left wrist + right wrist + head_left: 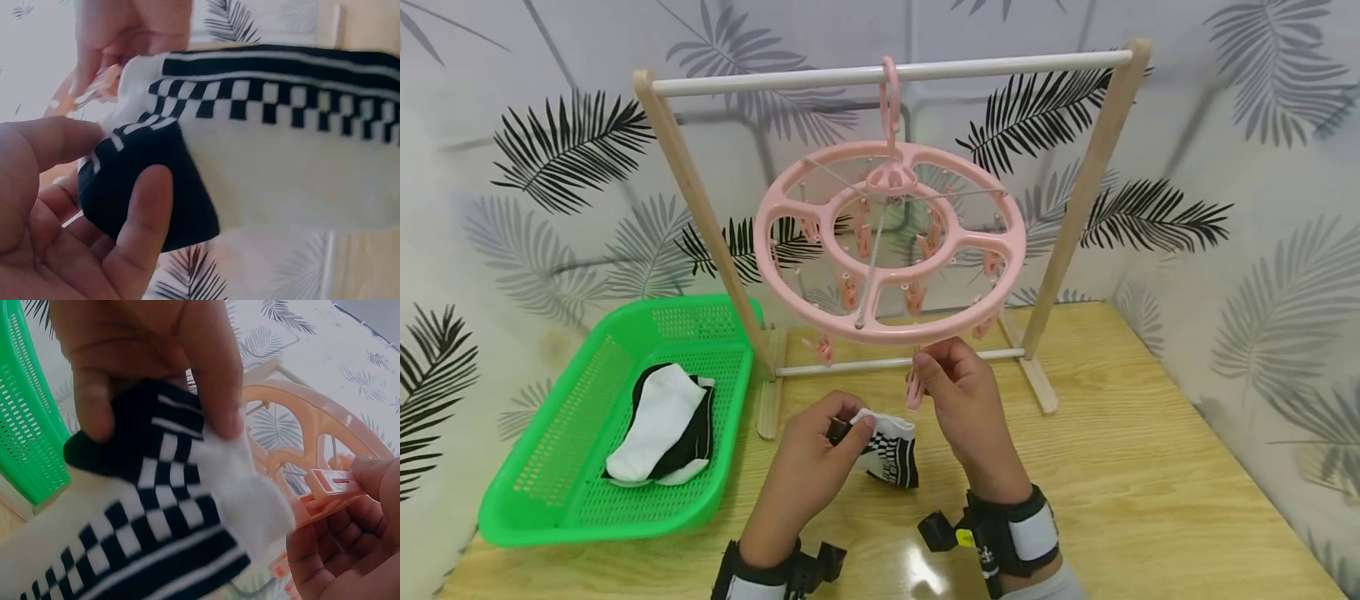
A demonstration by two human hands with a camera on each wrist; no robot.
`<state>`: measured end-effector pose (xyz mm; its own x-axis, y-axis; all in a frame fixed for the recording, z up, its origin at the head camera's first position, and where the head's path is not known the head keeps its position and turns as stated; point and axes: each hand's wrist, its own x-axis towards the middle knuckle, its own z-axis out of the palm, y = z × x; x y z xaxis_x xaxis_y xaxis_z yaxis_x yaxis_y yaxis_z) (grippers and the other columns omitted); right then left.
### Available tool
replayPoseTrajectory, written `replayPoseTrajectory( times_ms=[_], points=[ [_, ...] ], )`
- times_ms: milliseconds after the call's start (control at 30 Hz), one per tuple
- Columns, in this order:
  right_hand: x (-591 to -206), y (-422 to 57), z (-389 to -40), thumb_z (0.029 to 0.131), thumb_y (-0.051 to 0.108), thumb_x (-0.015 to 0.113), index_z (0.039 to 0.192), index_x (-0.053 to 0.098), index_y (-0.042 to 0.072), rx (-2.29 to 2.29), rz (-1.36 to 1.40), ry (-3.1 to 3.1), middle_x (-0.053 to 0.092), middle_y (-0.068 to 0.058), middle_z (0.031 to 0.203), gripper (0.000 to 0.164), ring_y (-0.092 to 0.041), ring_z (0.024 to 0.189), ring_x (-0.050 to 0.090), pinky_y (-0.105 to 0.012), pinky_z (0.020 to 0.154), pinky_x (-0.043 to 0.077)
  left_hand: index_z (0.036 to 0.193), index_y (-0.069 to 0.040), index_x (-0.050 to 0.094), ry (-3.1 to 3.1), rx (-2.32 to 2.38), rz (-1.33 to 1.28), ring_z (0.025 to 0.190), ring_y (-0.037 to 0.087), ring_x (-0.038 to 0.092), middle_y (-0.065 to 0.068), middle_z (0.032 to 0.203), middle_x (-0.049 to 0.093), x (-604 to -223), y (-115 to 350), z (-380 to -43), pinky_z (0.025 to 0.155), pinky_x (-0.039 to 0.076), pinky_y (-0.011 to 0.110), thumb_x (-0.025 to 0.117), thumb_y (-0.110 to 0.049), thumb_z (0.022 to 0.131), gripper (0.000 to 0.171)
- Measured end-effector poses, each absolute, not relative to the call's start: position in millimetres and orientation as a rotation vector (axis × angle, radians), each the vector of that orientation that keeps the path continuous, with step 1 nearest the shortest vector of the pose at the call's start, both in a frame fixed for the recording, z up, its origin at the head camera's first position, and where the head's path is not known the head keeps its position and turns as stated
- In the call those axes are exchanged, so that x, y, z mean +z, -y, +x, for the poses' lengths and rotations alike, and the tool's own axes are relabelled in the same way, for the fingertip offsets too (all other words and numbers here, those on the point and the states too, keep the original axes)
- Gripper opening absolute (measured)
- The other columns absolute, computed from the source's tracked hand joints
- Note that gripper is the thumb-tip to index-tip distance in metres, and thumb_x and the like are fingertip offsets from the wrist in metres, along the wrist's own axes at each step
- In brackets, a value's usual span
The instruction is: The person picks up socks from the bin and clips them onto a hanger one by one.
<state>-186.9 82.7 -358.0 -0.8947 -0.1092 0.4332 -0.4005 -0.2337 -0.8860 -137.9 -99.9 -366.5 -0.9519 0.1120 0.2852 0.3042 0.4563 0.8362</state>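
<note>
A black-and-white checkered sock (891,450) hangs from my left hand (820,450), whose thumb and fingers pinch it near its white edge. In the left wrist view the sock (262,156) stretches off to the right, with the thumb pressed on its dark patch. Just to the right and slightly higher, my right hand (966,400) pinches a pink clothespin (914,392) under the front rim of a round pink drying hanger (895,336). The right wrist view shows that clothespin (334,481) between thumb and fingers, close to the sock's white edge.
The hanger hooks over a white bar (1015,67) on a wooden stand (1082,200), with several more pink clothespins (862,237) dangling below it. On the left, a green basket (602,533) holds black-and-white socks (658,425). All stand on a wood-grain table (1150,467) by a leaf-patterned backdrop.
</note>
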Motion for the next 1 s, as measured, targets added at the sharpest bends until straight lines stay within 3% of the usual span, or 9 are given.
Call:
replayPoseTrajectory(
  times_ms=[267,733,1000],
  points=[
    [-352.8,-79.9,-182.2,0.101,0.009,0.057,0.099,0.058,-0.003,2.156,0.519,1.929,0.057,-0.012,0.075,0.012,-0.019,0.062,0.058,-0.027,0.052,0.046,0.099,-0.014,0.067,2.410,-1.513,-0.434,0.066,0.009,0.059,-0.006,0.085,0.064,-372.7,83.7,-140.5,0.058,0.051,0.029,0.067,-0.018,0.096,0.005],
    [-349.1,-75.6,-180.1,0.101,0.009,0.059,0.102,0.056,-0.003,2.113,0.573,1.979,0.055,-0.012,0.077,0.012,-0.018,0.065,0.056,-0.026,0.055,0.047,0.098,-0.011,0.068,2.232,-1.459,-0.497,0.066,0.009,0.058,-0.006,0.079,0.062,-367.7,76.6,-142.6,0.058,0.050,0.028,0.067,-0.013,0.095,0.004],
    [-348.4,-78.4,-183.4,0.099,0.022,0.063,0.103,0.057,-0.001,2.084,0.711,2.014,0.054,-0.013,0.082,0.025,-0.022,0.069,0.057,-0.029,0.058,0.050,0.098,-0.009,0.068,2.236,-1.405,-0.473,0.067,0.009,0.057,-0.006,0.078,0.062,-364.3,78.4,-140.9,0.057,0.050,0.027,0.067,-0.012,0.094,0.005]
  ],
)
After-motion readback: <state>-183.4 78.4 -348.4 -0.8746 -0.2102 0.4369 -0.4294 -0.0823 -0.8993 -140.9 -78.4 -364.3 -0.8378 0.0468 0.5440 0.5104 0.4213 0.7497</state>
